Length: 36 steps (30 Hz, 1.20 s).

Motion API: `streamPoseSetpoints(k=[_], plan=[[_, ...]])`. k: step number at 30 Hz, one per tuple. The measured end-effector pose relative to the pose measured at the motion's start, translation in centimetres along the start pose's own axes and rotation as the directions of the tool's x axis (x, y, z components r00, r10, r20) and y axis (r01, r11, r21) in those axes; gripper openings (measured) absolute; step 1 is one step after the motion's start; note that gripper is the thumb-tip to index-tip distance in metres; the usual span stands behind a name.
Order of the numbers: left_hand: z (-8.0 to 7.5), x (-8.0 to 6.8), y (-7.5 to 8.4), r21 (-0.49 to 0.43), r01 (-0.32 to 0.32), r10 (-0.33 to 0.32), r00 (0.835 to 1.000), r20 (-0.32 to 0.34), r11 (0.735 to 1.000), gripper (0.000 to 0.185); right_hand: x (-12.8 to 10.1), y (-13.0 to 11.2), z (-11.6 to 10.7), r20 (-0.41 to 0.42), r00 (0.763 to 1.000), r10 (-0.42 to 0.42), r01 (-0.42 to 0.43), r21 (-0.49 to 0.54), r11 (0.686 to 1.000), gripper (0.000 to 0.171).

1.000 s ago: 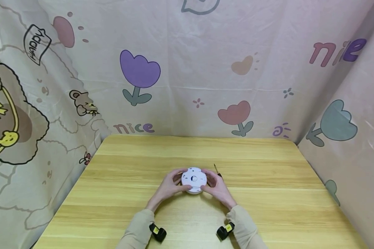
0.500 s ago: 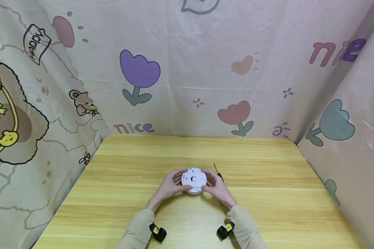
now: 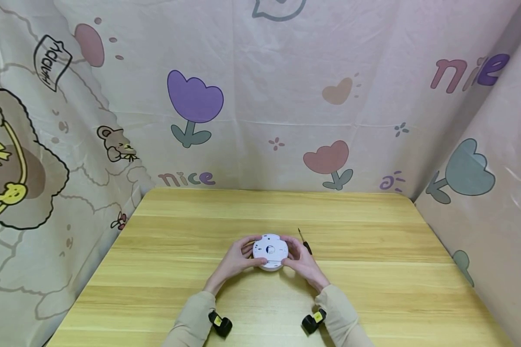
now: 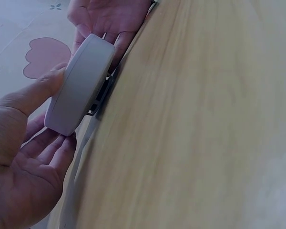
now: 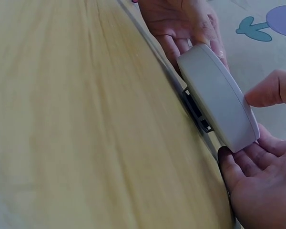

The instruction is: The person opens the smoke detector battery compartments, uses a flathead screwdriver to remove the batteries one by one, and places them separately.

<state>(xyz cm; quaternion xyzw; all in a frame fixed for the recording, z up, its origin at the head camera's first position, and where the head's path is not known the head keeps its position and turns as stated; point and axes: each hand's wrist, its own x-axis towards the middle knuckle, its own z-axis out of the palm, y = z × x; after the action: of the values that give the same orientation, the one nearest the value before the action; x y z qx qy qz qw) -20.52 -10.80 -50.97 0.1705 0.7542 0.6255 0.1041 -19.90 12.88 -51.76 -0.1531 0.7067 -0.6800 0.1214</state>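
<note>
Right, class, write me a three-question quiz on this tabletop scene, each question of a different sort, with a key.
1. True or false: only one hand touches the round white device.
2. What lies on the wooden table just right of the right hand? A) a cup B) a thin screwdriver C) a book
3. What does the left hand hold?

Key: 1 false, both hands grip it. 2 B. 3 The round white device.

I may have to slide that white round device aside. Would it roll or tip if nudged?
Probably neither: the white round device is a low, wide disc lying flat on the table. Its rigid-looking shell should slide as one piece. Smooth sides may be slippery; both the left hand and right hand grip its rim.
</note>
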Motion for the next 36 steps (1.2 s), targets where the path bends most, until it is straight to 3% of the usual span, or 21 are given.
streamPoseSetpoints(k=[36], plan=[[-0.26,0.11,-0.1,-0.002,0.002,-0.002,1.0,0.03,1.0,0.072,0.25,0.05,0.17,-0.03,0.999,0.022,-0.022,-0.021,1.0,0.073]])
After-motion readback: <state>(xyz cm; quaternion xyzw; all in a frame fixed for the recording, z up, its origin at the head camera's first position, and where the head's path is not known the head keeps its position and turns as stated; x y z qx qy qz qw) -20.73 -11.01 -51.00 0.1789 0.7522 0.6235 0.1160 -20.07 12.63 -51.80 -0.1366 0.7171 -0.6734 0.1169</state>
